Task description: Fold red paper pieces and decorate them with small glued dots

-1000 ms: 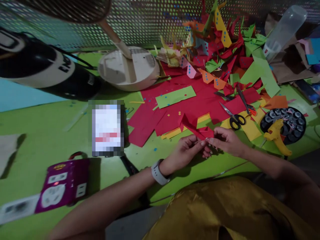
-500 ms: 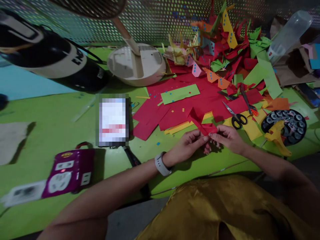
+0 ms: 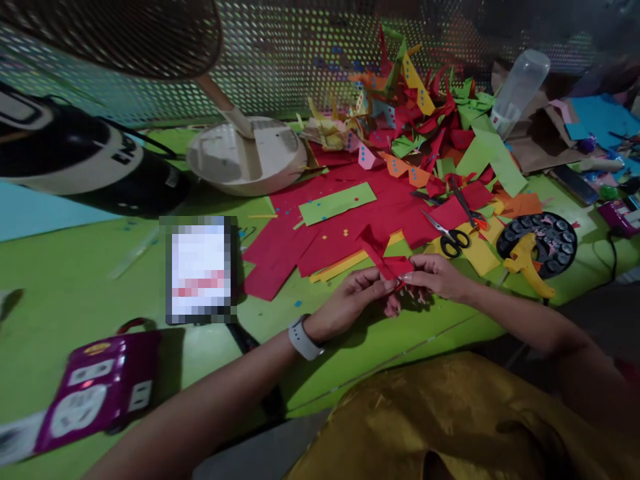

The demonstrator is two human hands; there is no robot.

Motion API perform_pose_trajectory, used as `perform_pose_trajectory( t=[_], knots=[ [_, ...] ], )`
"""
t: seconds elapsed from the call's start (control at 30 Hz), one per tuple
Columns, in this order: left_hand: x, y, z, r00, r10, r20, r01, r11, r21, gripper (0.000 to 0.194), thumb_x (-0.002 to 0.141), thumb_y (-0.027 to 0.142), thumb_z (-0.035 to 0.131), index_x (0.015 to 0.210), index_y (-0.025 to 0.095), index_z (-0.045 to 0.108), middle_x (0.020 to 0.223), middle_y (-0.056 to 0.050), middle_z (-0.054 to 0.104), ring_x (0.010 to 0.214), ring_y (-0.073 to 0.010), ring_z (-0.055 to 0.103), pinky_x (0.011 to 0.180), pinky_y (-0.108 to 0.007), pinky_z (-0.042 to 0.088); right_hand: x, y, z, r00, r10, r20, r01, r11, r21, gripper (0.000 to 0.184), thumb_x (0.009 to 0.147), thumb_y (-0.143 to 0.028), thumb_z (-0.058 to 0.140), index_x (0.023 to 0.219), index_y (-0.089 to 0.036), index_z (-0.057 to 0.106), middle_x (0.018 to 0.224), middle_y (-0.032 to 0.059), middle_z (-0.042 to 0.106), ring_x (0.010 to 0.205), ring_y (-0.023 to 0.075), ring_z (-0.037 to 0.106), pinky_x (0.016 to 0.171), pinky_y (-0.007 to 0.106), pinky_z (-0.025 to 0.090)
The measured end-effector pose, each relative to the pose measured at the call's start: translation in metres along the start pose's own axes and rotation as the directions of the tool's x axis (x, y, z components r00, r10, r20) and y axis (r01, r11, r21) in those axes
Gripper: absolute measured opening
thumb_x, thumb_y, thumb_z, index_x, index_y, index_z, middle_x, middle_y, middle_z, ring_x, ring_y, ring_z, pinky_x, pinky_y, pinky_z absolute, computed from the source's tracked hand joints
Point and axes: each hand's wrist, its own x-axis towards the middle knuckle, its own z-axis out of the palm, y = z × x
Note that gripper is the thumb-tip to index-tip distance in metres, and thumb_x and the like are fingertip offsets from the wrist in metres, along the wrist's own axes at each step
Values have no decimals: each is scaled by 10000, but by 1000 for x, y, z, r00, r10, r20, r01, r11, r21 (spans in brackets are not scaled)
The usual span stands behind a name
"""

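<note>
A folded piece of red paper (image 3: 385, 259) is pinched between my two hands above the front edge of the green table. My left hand (image 3: 363, 293), with a pale watch strap at its wrist, grips the paper's near left side. On the right side, my right hand (image 3: 435, 275) holds it between thumb and fingers. Below the paper, small pinkish pieces (image 3: 393, 305) show, too blurred to name. Black-handled scissors (image 3: 450, 239) lie just beyond my right hand. Flat red sheets (image 3: 340, 213) and yellow strips (image 3: 335, 268) lie beyond the paper.
Folded colourful paper shapes (image 3: 415, 120) are heaped at the back. A yellow glue gun (image 3: 527, 263) rests on a round black tray (image 3: 563, 233) at right. A lit, blurred screen (image 3: 200, 270), a purple device (image 3: 100, 380), a fan base (image 3: 255, 160) and a black bottle (image 3: 120, 167) stand left.
My view has turned to the right, so things sit farther left and more of the table's right side shows. Both hands still hold the red paper, with little change in grip.
</note>
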Motion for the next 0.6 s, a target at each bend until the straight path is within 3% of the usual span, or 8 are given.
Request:
perform_pose_trajectory(
  t=[0.13, 0.33, 0.6],
  knots=[
    [0, 0, 3, 995, 78, -55, -76, 997, 28, 418, 736, 547, 834, 741, 166, 661, 563, 28, 641, 487, -90, 561, 516, -205, 485, -2, 3, 1, 998, -66, 1, 66, 998, -13, 294, 812, -462, 682, 775, -193, 568, 592, -65, 543, 494, 73, 502, 472, 206, 418],
    [-1, -5, 3, 1000, 5, -15, -5, 1000, 28, 432, 740, 567, 813, 741, 160, 670, 580, 17, 634, 482, -96, 545, 482, -212, 457, -5, 5, 3, 992, -128, 16, 129, 989, -68, 246, 866, -427, 612, 779, -202, 560, 599, -62, 520, 510, 81, 473, 475, 209, 395],
    [-4, -6, 6, 996, 17, -85, -10, 997, 75, 471, 735, 610, 795, 727, 167, 637, 545, 37, 597, 454, -82, 503, 458, -199, 427, -6, 7, 4, 996, -84, 42, 85, 996, -24, 274, 844, -453, 634, 825, -187, 570, 599, -64, 537, 500, 77, 494, 469, 201, 427]
  ],
)
